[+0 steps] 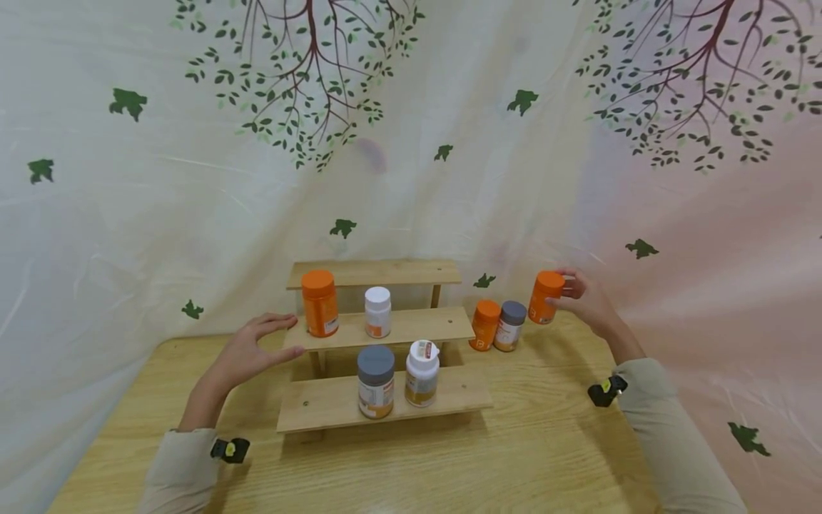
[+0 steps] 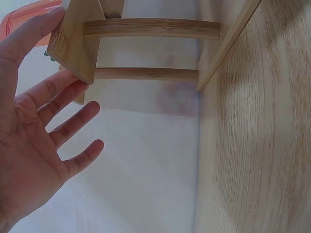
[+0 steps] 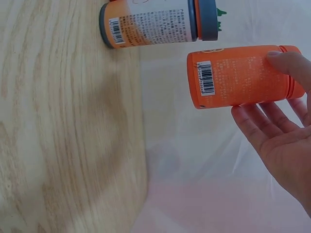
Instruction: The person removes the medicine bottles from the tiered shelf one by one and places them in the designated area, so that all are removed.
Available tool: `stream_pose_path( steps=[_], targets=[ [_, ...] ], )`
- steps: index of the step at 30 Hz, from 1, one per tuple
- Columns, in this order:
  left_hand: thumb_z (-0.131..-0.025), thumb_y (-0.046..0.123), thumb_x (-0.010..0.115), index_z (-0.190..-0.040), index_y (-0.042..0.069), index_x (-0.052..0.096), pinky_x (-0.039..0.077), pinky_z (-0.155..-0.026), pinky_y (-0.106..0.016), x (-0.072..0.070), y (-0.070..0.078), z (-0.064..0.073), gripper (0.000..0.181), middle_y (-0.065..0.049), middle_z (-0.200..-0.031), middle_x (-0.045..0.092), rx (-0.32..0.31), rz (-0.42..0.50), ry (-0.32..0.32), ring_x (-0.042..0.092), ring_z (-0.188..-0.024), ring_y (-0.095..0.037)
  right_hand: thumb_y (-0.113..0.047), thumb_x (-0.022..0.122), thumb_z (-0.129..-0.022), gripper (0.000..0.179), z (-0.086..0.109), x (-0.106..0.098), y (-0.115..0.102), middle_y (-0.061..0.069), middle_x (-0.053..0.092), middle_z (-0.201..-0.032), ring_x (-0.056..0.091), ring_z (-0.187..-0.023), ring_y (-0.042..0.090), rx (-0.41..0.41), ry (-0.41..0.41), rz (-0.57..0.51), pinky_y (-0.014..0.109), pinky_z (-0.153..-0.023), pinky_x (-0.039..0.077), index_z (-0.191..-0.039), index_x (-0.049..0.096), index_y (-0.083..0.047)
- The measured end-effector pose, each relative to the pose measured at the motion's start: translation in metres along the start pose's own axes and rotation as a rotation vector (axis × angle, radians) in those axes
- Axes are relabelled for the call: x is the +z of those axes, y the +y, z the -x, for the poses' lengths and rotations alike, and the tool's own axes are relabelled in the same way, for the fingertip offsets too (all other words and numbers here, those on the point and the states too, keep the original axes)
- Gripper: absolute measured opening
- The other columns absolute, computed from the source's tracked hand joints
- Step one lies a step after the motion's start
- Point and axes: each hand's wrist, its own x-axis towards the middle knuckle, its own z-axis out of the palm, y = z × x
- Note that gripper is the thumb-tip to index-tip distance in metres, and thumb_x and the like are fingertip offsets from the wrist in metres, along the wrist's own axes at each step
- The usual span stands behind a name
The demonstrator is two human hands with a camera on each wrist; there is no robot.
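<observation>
My right hand (image 1: 587, 303) holds an orange bottle (image 1: 546, 296) with an orange lid, tilted and raised beside the rack. Thumb and fingers lie on opposite sides of that bottle (image 3: 238, 77) in the right wrist view. On the left, my left hand (image 1: 250, 350) grips the end of the middle tier of a wooden three-tier rack (image 1: 417, 326); thumb and fingertips touch the plank (image 2: 73, 43) at opposite edges, while the other fingers extend free. The middle tier bears a large orange bottle (image 1: 320, 307) and a small white bottle (image 1: 377, 314).
On the lowest tier stand a grey-lidded bottle (image 1: 375, 385) and a white bottle (image 1: 422, 375). Another orange bottle (image 1: 485, 325) and a grey-lidded bottle (image 1: 510, 327) stand on the table (image 1: 546, 442) right of the rack. A leaf-patterned curtain (image 1: 411, 207) hangs behind.
</observation>
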Motion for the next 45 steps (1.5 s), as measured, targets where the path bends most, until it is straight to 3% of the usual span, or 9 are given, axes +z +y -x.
stream_pose_path(
  steps=[12,15,20,26,32,39,42,45],
  targets=[
    [-0.088,0.044,0.08,-0.142,0.006,0.061,0.036,-0.109,-0.07,-0.001,0.002,0.0,0.069,-0.019,-0.147,0.054,-0.012,0.0,-0.01,0.045,-0.138,-0.045,-0.008,0.075,-0.092,0.059,0.002,0.006,0.016,0.018,0.061,-0.128,0.062,-0.098,-0.001,-0.002,0.002,-0.02,0.017,-0.082,0.056,-0.14,0.042,0.005],
    [-0.088,0.044,0.08,-0.142,0.006,0.061,0.036,-0.109,-0.07,-0.001,0.003,0.001,0.069,-0.019,-0.147,0.054,-0.01,-0.005,-0.009,0.045,-0.137,-0.045,-0.007,0.076,-0.092,0.06,0.003,0.007,0.019,0.027,0.059,-0.13,0.062,-0.098,-0.001,0.005,-0.01,-0.027,0.018,-0.082,0.056,-0.139,0.041,0.007],
    [-0.088,0.044,0.08,-0.142,0.006,0.06,0.036,-0.109,-0.07,-0.001,0.003,0.001,0.07,-0.019,-0.147,0.054,-0.01,-0.006,-0.006,0.045,-0.138,-0.045,-0.01,0.074,-0.093,0.061,0.004,0.01,0.023,0.035,0.054,-0.137,0.064,-0.107,0.016,0.042,-0.036,-0.016,0.019,-0.082,0.055,-0.14,0.038,0.006],
    [-0.088,0.044,0.079,-0.143,0.006,0.06,0.037,-0.109,-0.07,-0.001,0.003,0.002,0.07,-0.019,-0.147,0.054,-0.013,0.004,-0.012,0.044,-0.138,-0.044,-0.007,0.075,-0.092,0.06,0.005,0.015,0.028,0.037,0.055,-0.134,0.064,-0.104,0.015,0.051,-0.042,-0.02,0.021,-0.082,0.056,-0.138,0.039,0.007],
    [-0.088,0.042,0.08,-0.142,0.005,0.061,0.037,-0.108,-0.07,-0.001,0.002,0.001,0.069,-0.019,-0.146,0.055,-0.005,0.012,-0.003,0.045,-0.138,-0.045,-0.005,0.075,-0.091,0.061,0.005,0.02,0.032,0.037,0.056,-0.133,0.062,-0.115,0.04,0.056,-0.048,-0.018,0.02,-0.081,0.056,-0.139,0.039,0.008],
    [-0.088,0.042,0.08,-0.142,0.005,0.061,0.037,-0.108,-0.071,-0.001,0.001,0.001,0.068,-0.019,-0.146,0.055,-0.003,0.014,-0.004,0.045,-0.137,-0.045,-0.004,0.075,-0.09,0.059,0.005,0.024,0.035,0.038,0.058,-0.13,0.064,-0.113,0.038,0.045,-0.054,-0.005,0.019,-0.082,0.054,-0.137,0.04,0.009],
    [-0.087,0.043,0.08,-0.142,0.006,0.061,0.037,-0.108,-0.071,-0.001,0.001,0.001,0.069,-0.019,-0.146,0.055,-0.008,0.009,-0.005,0.045,-0.137,-0.045,-0.007,0.076,-0.091,0.06,0.004,0.025,0.036,0.037,0.058,-0.132,0.063,-0.116,0.04,0.058,-0.064,0.016,0.025,-0.086,0.055,-0.137,0.04,0.008],
    [-0.087,0.043,0.08,-0.142,0.006,0.061,0.037,-0.108,-0.071,-0.001,0.001,0.001,0.069,-0.019,-0.146,0.054,-0.013,0.003,-0.007,0.045,-0.138,-0.045,-0.009,0.075,-0.092,0.06,0.004,0.026,0.038,0.036,0.056,-0.135,0.06,-0.12,0.045,0.07,-0.073,0.036,0.037,-0.093,0.057,-0.138,0.04,0.006]
  ],
)
